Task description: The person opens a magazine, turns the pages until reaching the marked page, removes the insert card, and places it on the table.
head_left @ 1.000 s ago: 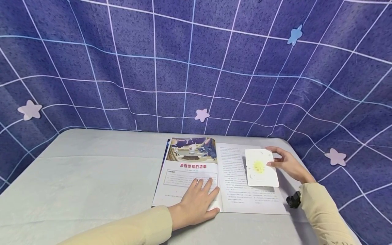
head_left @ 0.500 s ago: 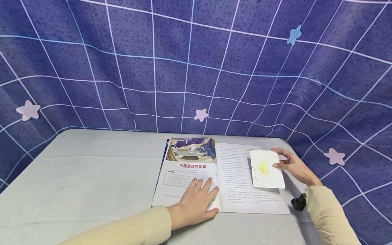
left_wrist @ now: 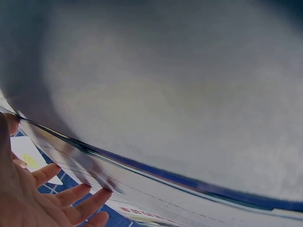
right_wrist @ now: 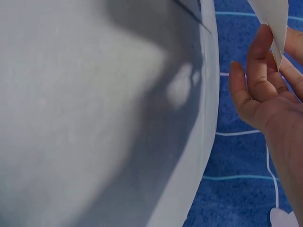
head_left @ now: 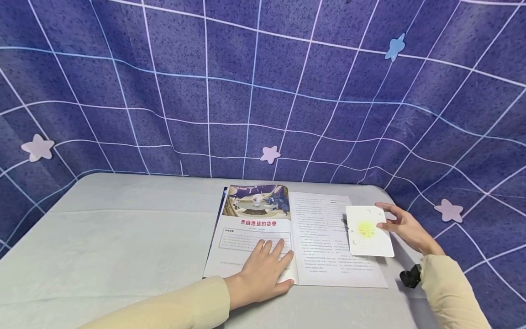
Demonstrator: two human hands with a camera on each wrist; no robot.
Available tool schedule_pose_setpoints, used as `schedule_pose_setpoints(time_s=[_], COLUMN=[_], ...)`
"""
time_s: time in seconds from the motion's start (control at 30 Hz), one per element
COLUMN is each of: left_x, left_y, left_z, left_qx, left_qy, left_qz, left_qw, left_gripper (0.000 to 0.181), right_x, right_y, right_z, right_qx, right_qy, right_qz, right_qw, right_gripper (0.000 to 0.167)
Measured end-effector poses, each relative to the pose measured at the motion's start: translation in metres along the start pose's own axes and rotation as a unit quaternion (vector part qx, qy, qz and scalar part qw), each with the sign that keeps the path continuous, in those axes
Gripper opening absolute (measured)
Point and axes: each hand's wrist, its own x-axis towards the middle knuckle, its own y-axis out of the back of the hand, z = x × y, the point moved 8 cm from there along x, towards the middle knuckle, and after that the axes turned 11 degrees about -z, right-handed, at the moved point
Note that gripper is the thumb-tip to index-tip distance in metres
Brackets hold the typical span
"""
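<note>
An illustrated magazine (head_left: 320, 237) lies spread on the table, a picture and red heading on its left page. My left hand (head_left: 265, 269) rests flat on that page with its fingers spread; the left wrist view shows the same hand (left_wrist: 52, 198) against the paper. My right hand (head_left: 408, 228) pinches the right edge of a white card (head_left: 370, 242) bearing a yellow sun, which hangs over the right page's outer part. From the right wrist view, the card (right_wrist: 274, 19) appears nearly edge-on, held between thumb and fingers of the right hand (right_wrist: 270, 85).
The grey-white table (head_left: 135, 237) extends to the left of the magazine. Behind it hangs a blue grid-patterned cloth (head_left: 230, 105) with several stars attached. A small black device (head_left: 411, 276) sits at the right wrist.
My right hand has carried the card to the right and slightly nearer, uncovering more of the right page's print. The left hand stays where it was on the left page.
</note>
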Motion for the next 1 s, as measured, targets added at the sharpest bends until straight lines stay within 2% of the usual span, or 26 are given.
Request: schedule_pose_setpoints(time_s=[0.3, 0.57, 0.8, 1.0], left_x=[-0.001, 0.000, 0.000, 0.000], left_y=[0.001, 0.000, 0.000, 0.000], left_z=[0.001, 0.001, 0.001, 0.001], left_qx=[0.002, -0.007, -0.004, -0.001], left_qy=[-0.001, -0.001, -0.002, -0.001], left_qz=[0.005, -0.006, -0.003, 0.002], left_qw=[1.0000, 1.0000, 1.0000, 1.0000], left_gripper=[0.060, 0.060, 0.060, 0.060], right_x=[-0.013, -0.021, -0.026, -0.030], right_y=[0.010, 0.018, 0.026, 0.031], right_z=[0.007, 0.010, 0.010, 0.012], right_qx=[0.008, 0.013, 0.029, 0.033], right_qy=[-0.003, -0.001, 0.018, 0.019], right_qz=[0.008, 0.018, 0.031, 0.031], right_qw=[0.9999, 0.9997, 0.9989, 0.9988], right_gripper=[0.058, 0.057, 0.054, 0.051])
